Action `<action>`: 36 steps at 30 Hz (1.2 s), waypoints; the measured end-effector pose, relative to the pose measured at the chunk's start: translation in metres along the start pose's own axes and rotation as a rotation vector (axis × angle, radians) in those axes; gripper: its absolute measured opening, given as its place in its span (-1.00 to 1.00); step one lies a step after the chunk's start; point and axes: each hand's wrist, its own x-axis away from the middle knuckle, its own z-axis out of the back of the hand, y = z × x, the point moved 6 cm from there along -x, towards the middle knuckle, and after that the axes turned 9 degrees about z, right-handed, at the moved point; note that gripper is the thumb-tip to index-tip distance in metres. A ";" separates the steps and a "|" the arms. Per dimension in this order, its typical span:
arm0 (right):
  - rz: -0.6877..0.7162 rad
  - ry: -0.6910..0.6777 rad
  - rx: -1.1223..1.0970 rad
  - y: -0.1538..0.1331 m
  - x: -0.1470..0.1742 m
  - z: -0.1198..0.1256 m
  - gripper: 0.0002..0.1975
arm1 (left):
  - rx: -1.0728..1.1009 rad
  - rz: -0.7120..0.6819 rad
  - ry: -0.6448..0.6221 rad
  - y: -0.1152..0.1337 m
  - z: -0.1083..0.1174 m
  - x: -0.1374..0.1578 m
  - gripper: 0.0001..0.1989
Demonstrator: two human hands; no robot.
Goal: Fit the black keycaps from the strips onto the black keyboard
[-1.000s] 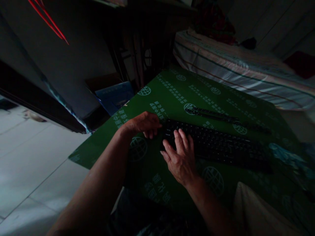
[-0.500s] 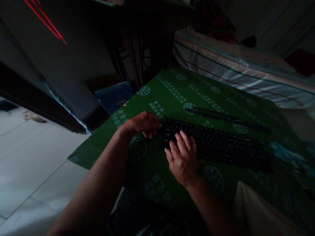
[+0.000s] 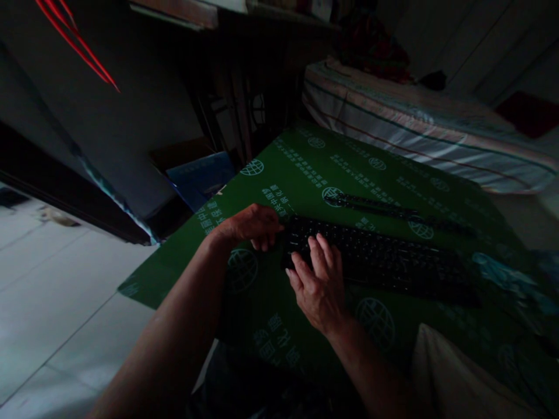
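Note:
A black keyboard (image 3: 393,262) lies at a slant on the green table cover (image 3: 292,169). My right hand (image 3: 321,285) rests on its left part, palm down with fingers apart, thumb at the near edge. My left hand (image 3: 255,226) is beside the keyboard's far left corner, its fingers curled in and one fingertip at that corner. Whatever those fingers may pinch is too dark and small to see. Behind the keyboard lies a long dark row of small pieces (image 3: 375,203), perhaps loose keycaps.
A crumpled light-blue wrapper or cloth (image 3: 506,273) lies right of the keyboard. Pale fabric (image 3: 449,372) is at the near right edge. A bed (image 3: 406,122) stands behind the table, a blue box (image 3: 201,174) to its left. Red cords (image 3: 82,49) hang at upper left.
The camera view has tilted up slightly, so the background sits lower. Both hands keep nearly the same place at the keyboard.

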 end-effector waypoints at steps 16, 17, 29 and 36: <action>-0.085 0.123 -0.049 0.001 -0.003 0.007 -0.67 | -0.036 0.014 0.007 -0.004 0.007 -0.002 -0.65; -0.100 0.142 -0.058 0.002 -0.003 0.008 -0.68 | -0.038 0.011 0.003 -0.003 0.007 -0.002 -0.64; -0.234 0.117 -0.094 0.095 -0.044 0.034 -0.77 | -0.032 0.052 -0.012 -0.007 0.005 -0.003 -0.64; -0.149 -0.051 -0.005 0.182 -0.091 0.002 -0.82 | -0.040 0.045 -0.003 -0.006 0.003 -0.001 -0.65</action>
